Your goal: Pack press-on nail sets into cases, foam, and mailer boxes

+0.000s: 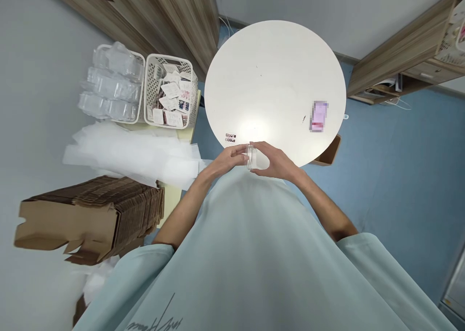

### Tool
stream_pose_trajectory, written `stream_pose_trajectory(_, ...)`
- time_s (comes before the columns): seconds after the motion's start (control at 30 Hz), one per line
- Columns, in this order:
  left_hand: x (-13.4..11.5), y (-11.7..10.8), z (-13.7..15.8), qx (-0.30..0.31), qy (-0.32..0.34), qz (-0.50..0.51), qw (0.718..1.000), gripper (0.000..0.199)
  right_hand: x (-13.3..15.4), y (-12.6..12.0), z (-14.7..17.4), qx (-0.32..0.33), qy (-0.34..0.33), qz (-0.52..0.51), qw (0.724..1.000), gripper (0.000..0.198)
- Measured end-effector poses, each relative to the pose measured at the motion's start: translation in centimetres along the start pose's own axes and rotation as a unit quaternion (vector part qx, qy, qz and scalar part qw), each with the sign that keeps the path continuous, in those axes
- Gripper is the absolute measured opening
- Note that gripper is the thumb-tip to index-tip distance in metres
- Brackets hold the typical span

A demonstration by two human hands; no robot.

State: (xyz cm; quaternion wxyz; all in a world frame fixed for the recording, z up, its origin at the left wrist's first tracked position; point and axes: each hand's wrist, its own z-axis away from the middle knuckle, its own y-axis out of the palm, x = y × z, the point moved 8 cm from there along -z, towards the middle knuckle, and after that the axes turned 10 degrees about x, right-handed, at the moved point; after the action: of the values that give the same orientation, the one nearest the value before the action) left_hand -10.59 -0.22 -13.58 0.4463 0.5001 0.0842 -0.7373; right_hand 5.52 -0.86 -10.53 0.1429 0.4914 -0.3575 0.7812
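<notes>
Between my two hands, at the near edge of the round white table (276,74), is a small clear plastic container (249,157). My left hand (229,159) grips its left side, fingers reaching over it. From the right, my right hand (274,160) holds it with thumb and fingertips, the palm curved away so a gap shows. Whether the container has anything inside, I cannot tell. Just beyond my left hand, a small set of dark and pinkish pieces in two rows (230,137) lies on the table.
A blurred pink-purple item (318,116) lies at the table's right. On the left stand a white basket of cards and packets (148,91), stacked clear plastic boxes (112,84), white sheets (134,151) and folded brown cardboard boxes (69,224). Below the table's right edge sits a brown bin (330,151).
</notes>
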Motion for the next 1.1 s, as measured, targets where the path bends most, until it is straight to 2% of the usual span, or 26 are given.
stream_pose_trajectory(0.1, -0.9, -0.3, 0.8, -0.031, 0.04, -0.004, 0.999, 0.097, -0.5, -0.4, -0.3, -0.022, 0.021, -0.032, 0.999, 0.097)
stream_pose_trajectory(0.17, -1.6, -0.3, 1.2, -0.043, 0.072, -0.018, 0.996, 0.111, -0.5, -0.5, -0.4, -0.029, 0.011, -0.07, 0.997, 0.094)
stream_pose_trajectory(0.27, -1.8, -0.4, 1.6, -0.057, 0.076, -0.037, 0.995, 0.1, 0.2, -0.5, -0.5, -0.028, -0.014, -0.118, 0.993, 0.082)
stream_pose_trajectory(0.37, -1.4, -0.5, 1.7, -0.068, 0.056, -0.036, 0.995, 0.089, 0.5, -0.1, -0.4, -0.015, -0.009, -0.16, 0.987, 0.076)
stream_pose_trajectory(0.77, 1.1, -0.4, 1.8, -0.049, 0.032, -0.001, 0.998, 0.09, -0.8, 2.0, 0.3, 0.016, 0.025, -0.232, 0.972, 0.079)
stream_pose_trajectory(1.0, 1.1, -1.6, 1.8, -0.024, 0.037, 0.011, 0.999, 0.094, -1.7, 1.4, 0.4, 0.022, 0.078, -0.238, 0.968, 0.076)
stream_pose_trajectory(1.1, 0.8, -2.3, 2.1, -0.025, 0.059, 0.022, 0.998, 0.103, -1.6, 0.7, 0.0, 0.006, 0.062, -0.257, 0.964, 0.062)
